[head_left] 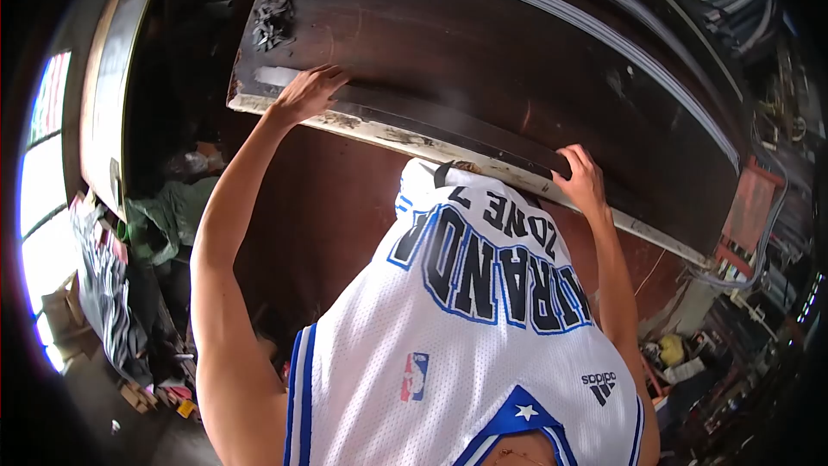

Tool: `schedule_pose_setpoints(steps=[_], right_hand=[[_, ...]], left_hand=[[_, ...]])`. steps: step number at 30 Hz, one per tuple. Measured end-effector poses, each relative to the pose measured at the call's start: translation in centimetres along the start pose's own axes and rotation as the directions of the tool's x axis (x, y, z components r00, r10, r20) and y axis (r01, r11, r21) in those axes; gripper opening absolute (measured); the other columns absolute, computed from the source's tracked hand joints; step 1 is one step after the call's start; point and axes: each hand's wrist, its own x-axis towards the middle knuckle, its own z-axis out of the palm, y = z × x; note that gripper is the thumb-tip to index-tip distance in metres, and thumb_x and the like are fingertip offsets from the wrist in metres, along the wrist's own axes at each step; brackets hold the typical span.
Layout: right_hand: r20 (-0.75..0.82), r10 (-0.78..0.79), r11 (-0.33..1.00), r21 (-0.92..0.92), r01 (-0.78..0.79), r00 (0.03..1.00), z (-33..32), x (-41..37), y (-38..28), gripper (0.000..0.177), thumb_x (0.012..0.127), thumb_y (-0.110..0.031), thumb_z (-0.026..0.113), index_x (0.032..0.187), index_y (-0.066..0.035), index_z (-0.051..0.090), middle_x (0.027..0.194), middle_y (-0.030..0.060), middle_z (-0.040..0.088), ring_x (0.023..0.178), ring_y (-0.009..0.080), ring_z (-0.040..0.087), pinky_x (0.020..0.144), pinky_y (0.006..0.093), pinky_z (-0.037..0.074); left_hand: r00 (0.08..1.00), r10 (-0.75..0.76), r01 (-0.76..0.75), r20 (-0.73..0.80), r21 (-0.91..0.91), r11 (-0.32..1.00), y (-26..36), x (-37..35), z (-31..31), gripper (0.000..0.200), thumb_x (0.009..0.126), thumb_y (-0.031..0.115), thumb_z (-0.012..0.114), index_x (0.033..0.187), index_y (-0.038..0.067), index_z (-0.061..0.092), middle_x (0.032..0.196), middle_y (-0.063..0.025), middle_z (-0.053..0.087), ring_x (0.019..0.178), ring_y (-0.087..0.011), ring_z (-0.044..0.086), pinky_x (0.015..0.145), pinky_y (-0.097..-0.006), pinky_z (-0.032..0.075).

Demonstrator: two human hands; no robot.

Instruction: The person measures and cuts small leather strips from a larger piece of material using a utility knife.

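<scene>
Hands, two, left hand (pixel 310 93) and right hand (pixel 582 179) gripping edge of one dark board (pixel 483 60)

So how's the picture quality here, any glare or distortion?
Head view: strong fisheye curves the dark panel and blackens the corners. The window at the left edge is blown out white. The white jersey, left hand and right hand look sharp.
</scene>
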Motion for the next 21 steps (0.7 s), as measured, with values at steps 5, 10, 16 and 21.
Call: schedule_pose_setpoints(steps=[5, 10, 16, 21], right_hand=[[0.0, -0.02, 0.999, 0.03, 0.02, 1.0, -0.3, 0.1, -0.4, 0.038, 0.069, -0.008, 0.076, 0.103, -0.003, 0.062, 0.101, 0.0098, 0.059, 0.097, 0.0312, 0.06, 0.083, 0.0403, 0.051], [-0.026, 0.007, 1.0, -0.02, -0.007, 1.0, -1.1, 0.3, -2.4, 0.05, 0.071, -0.016, 0.08, 0.116, -0.003, 0.062, 0.112, 0.0105, 0.061, 0.103, 0.0303, 0.06, 0.088, 0.0394, 0.051], [-0.002, -0.052, 0.999, -0.004, 0.052, 0.999, 0.6, 1.1, -2.1, 0.051, 0.075, -0.023, 0.079, 0.12, -0.004, 0.063, 0.116, 0.0145, 0.067, 0.105, 0.0318, 0.064, 0.09, 0.0393, 0.053], [-0.008, -0.037, 0.999, 0.03, 0.037, 0.999, 1.0, 1.1, -2.0, 0.048, 0.077, -0.023, 0.077, 0.119, -0.003, 0.064, 0.112, 0.0161, 0.068, 0.101, 0.0334, 0.066, 0.087, 0.04, 0.054]], left_hand=[[0.995, -0.033, 0.029, 0.098, 0.04, 0.999, -0.4, 0.2, -0.1, 0.056, 0.066, 0.005, 0.077, 0.119, 0.006, 0.056, 0.107, -0.01, 0.061, 0.1, -0.0305, 0.062, 0.083, -0.0401, 0.055], [0.998, -0.056, 0.057, -0.009, 0.067, 0.996, 1.9, 0.6, -0.7, 0.071, 0.07, 0.014, 0.082, 0.132, 0.004, 0.048, 0.121, -0.0144, 0.06, 0.108, -0.0342, 0.061, 0.096, -0.0414, 0.048], [0.963, -0.238, 0.239, 0.129, 0.006, 0.971, 2.4, 0.8, -0.2, 0.089, 0.07, 0.02, 0.084, 0.144, 0.006, 0.035, 0.128, -0.0191, 0.058, 0.118, -0.0373, 0.055, 0.104, -0.0446, 0.042], [0.95, -0.309, 0.311, 0.045, -0.045, 0.949, 2.0, -0.6, -2.0, 0.081, 0.068, 0.019, 0.084, 0.137, 0.004, 0.045, 0.129, -0.0169, 0.058, 0.121, -0.0335, 0.054, 0.108, -0.046, 0.037]])
